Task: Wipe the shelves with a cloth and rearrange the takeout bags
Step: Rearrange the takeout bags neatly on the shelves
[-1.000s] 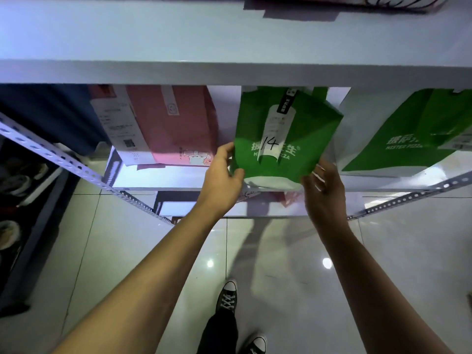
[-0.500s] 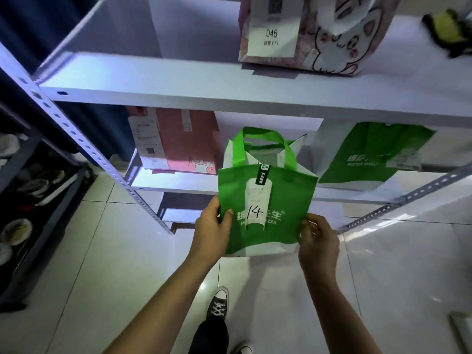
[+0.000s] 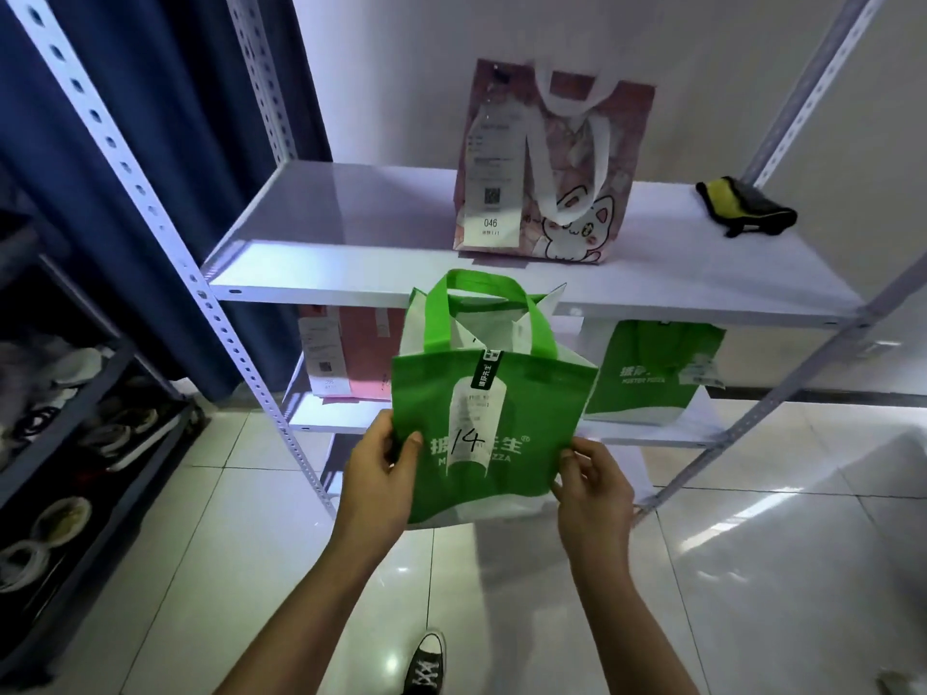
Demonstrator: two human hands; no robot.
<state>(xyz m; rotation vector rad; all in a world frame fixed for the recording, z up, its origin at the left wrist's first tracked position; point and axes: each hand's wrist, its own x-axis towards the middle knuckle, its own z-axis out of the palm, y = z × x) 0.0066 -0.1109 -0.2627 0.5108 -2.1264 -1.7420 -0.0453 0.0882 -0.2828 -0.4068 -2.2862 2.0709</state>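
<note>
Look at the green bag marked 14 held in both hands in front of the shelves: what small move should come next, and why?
Probably lift the green bag up onto the upper shelf, left of the pink cat bag. Left hand and right hand pinch its lower corners, it hangs off the shelves, and that stretch of shelf looks bare.
</note>
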